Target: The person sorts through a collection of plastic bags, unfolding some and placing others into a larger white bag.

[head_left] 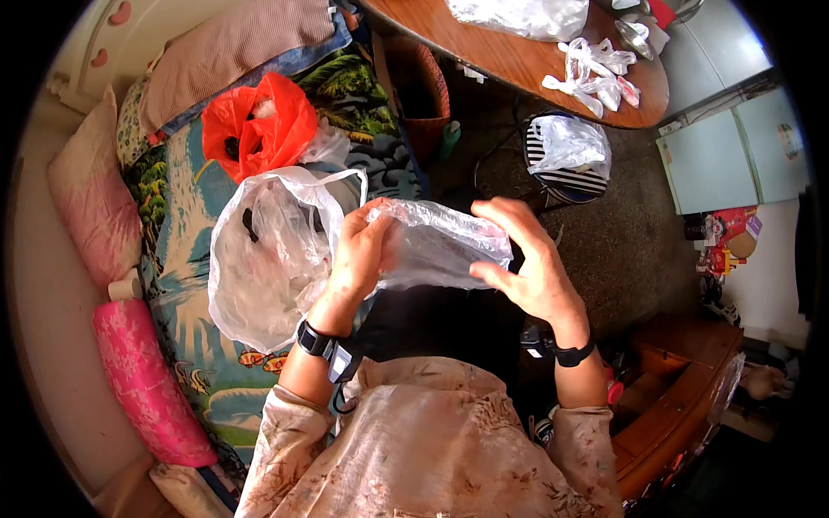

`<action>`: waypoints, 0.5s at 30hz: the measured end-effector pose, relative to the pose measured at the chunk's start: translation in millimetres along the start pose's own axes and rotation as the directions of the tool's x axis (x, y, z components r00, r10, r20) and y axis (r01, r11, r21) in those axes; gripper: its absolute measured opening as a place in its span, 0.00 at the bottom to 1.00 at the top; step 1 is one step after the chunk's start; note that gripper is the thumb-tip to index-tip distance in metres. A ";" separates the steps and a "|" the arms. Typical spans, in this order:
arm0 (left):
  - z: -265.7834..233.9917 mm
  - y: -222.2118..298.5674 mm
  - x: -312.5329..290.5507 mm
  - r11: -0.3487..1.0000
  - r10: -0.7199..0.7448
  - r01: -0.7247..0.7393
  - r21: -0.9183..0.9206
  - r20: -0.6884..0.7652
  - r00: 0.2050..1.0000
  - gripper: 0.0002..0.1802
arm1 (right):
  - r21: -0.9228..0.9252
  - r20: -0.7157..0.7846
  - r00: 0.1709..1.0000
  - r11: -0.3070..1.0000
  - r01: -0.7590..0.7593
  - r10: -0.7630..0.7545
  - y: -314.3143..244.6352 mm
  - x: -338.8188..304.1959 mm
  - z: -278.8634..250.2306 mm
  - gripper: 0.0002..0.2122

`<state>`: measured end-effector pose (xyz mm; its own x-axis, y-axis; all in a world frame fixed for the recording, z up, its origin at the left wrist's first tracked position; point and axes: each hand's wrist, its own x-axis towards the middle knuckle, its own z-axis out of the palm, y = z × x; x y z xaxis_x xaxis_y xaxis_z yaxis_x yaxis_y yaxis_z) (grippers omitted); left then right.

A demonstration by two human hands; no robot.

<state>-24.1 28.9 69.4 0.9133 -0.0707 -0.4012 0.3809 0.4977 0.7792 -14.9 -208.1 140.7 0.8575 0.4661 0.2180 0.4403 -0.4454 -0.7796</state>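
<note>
A clear plastic bag point(436, 246) is stretched sideways above my lap. My left hand point(358, 246) is closed on its left end, with the fingertips partly hidden and blurred. At the bag's right end, my right hand point(531, 263) has thumb and fingers spread apart, touching or very near the edge. Just left of my left hand, a large white plastic bag point(226, 285) stands wide open on the bed, with crumpled clear plastic inside. Behind it lies an open red plastic bag point(289, 116) with something dark in it.
The bed's patterned sheet point(186, 302) fills the left, with pillows point(95, 186) and a pink bolster point(151, 380). Ahead is a wooden table point(466, 56) bearing knotted plastic bags point(596, 78). A striped stool point(561, 186) carries another bag. A wooden cabinet point(673, 388) stands at the right.
</note>
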 end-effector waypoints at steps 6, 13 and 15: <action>-38.4 9.6 12.6 0.991 -0.127 0.118 0.064 0.169 0.977 0.07 | 0.499 -0.093 0.948 0.838 -0.221 0.305 53.9 -10.0 -17.2 0.07; -84.6 -11.4 35.4 0.969 0.214 -0.195 -0.151 0.120 0.969 0.24 | 0.639 -0.164 0.873 0.724 -0.261 0.459 81.8 -7.0 -2.5 0.11; -68.8 -27.0 30.8 0.980 0.115 -0.154 0.128 0.272 0.956 0.49 | 0.714 -0.167 0.841 0.651 -0.257 0.515 98.7 -2.4 4.5 0.11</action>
<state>-16.1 72.7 2.9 0.9556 -0.2453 -0.1633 0.2511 0.3881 0.8868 25.3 -249.8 60.6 0.9922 0.0346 -0.1200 -0.1236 0.1363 -0.9829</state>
